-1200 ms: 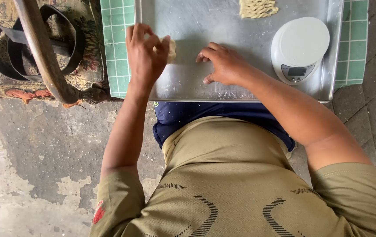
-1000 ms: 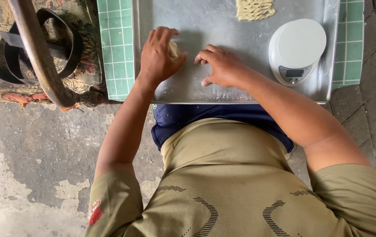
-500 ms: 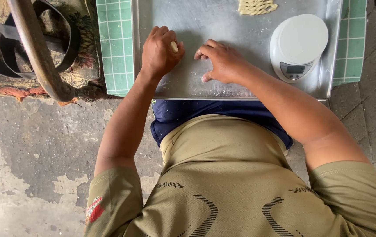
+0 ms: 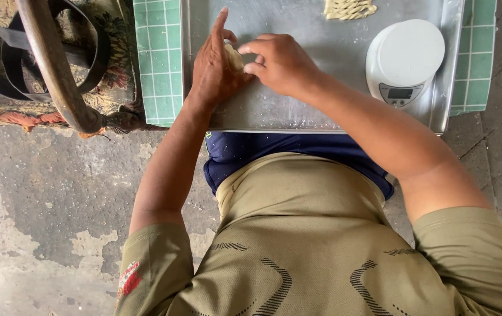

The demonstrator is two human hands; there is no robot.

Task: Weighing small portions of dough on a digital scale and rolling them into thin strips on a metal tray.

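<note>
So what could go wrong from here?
The left hand and right hand pinch a small dough piece; squeezed harder, it might tear or stick. The scale sits close by the right forearm, so a sweep could knock it. The tray edge overhangs the lap and may tip.

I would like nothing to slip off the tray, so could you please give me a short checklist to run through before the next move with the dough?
1. Dough piece held between left hand and right hand: ok.
2. Metal tray lying flat on the green mat: ok.
3. White kitchen scale clear of both hands: ok.
4. Shaped dough apart from the hands, at the tray's far edge: ok.
5. Scale switched on: cannot tell.
</note>
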